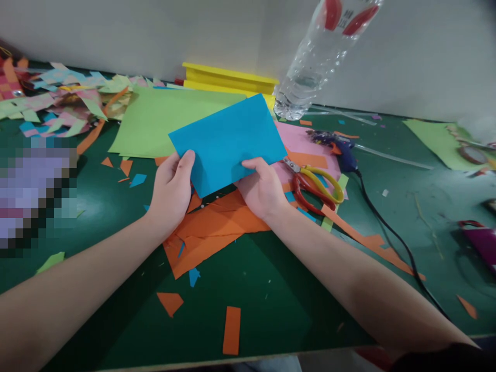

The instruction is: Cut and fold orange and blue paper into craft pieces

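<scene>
A rectangular sheet of blue paper (232, 142) is held up between my two hands, tilted with its right side higher. My left hand (172, 188) grips its lower left edge, thumb on the front face. My right hand (261, 188) pinches the bottom edge near the right corner, thumb on top and fingers hidden behind. Beneath the hands lies creased orange paper (217, 222) on the green table (279, 294). Scissors with red and yellow handles (315, 188) rest just right of my right hand.
Green sheets (143, 119) and folded yellow paper (228, 77) lie behind. A water bottle (310, 67) stands by the wall. The glue gun (337, 147) trails a black cord on the right. Paper strips (73, 98) heap at the back left; a blurred device (31, 191) sits left.
</scene>
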`<state>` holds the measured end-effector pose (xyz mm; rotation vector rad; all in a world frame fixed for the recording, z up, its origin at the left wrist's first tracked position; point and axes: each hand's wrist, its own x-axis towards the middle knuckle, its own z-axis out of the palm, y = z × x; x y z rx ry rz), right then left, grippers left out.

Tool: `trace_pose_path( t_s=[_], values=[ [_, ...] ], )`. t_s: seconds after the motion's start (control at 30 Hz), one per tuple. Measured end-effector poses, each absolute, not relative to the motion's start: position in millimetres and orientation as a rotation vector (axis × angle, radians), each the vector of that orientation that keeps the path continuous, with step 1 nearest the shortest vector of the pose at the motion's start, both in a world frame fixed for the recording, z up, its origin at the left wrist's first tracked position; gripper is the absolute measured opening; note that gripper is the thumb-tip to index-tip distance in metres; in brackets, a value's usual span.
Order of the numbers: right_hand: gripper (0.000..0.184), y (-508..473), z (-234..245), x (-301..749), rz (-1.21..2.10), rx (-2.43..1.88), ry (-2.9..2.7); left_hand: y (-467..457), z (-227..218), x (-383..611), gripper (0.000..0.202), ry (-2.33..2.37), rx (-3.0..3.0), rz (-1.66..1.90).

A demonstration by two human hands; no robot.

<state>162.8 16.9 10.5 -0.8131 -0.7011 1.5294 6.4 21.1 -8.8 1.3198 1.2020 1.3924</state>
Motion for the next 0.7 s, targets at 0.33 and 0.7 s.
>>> trace_pose_path(
  t_s=[0.33, 0.7],
  values=[
    [0.019, 16.6, 12.4, 162.7, 1.560, -0.806, -0.643, 19.1, -5.2, 7.2, 0.047, 1.169, 1.302, 1.395],
    [0.019, 17.1, 14.8, 162.9, 1.568, -0.836, -0.649, 19.4, -5.0, 8.6, 0.045, 1.114, 1.283, 1.424]
  ],
)
